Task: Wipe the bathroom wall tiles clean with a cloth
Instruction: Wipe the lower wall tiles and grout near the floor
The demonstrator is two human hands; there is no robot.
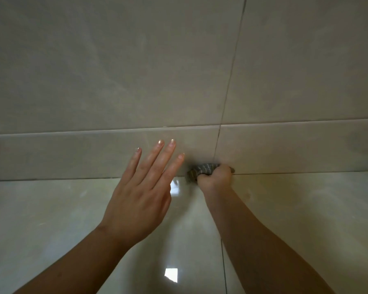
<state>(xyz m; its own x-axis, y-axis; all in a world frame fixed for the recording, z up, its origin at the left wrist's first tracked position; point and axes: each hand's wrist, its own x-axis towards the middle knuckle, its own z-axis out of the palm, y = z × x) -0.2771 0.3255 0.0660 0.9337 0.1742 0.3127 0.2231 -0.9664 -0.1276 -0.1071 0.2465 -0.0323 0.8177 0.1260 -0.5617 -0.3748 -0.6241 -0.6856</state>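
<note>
Large beige wall tiles [119,66] fill the upper view, with a narrow skirting band of tile [72,153] below them. My right hand [216,179] is closed on a bunched grey striped cloth [202,169], pressing it low on the skirting band where it meets the glossy floor, close to a vertical grout line. My left hand [142,194] is held flat with fingers spread, just left of the cloth; whether it touches the tile is unclear.
Glossy cream floor tiles [51,219] spread below the skirting band and reflect a bright light patch [171,274]. A dark vertical grout line [232,71] runs up the wall, and a floor grout line [224,268] runs toward me.
</note>
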